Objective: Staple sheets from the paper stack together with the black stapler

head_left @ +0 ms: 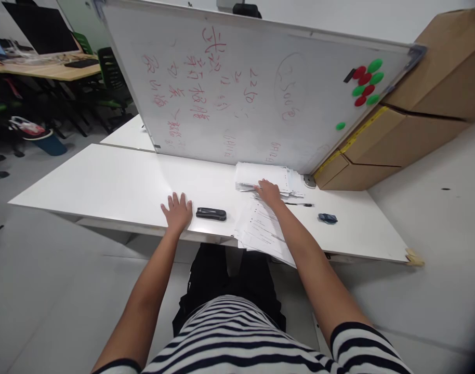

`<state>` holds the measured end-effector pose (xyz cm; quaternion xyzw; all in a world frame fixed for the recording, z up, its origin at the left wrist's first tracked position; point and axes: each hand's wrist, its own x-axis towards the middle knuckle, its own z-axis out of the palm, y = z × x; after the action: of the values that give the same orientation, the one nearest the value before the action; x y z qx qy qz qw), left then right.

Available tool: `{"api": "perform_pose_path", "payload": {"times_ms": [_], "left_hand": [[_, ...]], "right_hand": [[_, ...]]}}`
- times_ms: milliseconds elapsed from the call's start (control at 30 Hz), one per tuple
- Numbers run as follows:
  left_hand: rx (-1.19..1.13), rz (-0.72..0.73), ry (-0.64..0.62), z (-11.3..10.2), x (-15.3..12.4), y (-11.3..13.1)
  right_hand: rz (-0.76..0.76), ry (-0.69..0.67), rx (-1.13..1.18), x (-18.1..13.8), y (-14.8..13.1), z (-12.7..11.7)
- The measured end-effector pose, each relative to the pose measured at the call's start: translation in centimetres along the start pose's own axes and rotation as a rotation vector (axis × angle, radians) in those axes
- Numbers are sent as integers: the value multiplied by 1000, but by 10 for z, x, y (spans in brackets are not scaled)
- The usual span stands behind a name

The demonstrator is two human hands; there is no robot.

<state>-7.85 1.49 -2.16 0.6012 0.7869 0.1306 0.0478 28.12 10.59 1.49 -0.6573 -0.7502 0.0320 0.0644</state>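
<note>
My left hand (177,209) lies flat on the white table (105,182), fingers spread, holding nothing. A black stapler (211,213) sits just to its right. My right hand (267,190) reaches to the near edge of a stack of white papers (274,177), fingers curled on the sheets. Under my right forearm lies a loose pile of printed sheets (261,228) that overhangs the table's front edge. A black pen (300,204) lies right of my right hand.
A whiteboard (241,88) with red writing and red and green magnets (366,83) leans at the back of the table. Cardboard boxes (417,119) stand at the right. A small dark blue object (328,218) lies near the pen. A desk with a monitor (42,31) is far left.
</note>
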Motion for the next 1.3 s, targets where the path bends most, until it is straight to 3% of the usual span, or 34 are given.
{"api": "perform_pose_path", "payload": {"times_ms": [533, 867, 1300], "left_hand": [[-2, -10, 1, -4, -1, 2], [18, -13, 21, -1, 0, 0], [1, -16, 22, -4, -2, -1]], "right_hand": [[13, -3, -50, 9, 3, -1], [12, 55, -55, 6, -16, 10], [-62, 124, 119, 11, -9, 8]]}}
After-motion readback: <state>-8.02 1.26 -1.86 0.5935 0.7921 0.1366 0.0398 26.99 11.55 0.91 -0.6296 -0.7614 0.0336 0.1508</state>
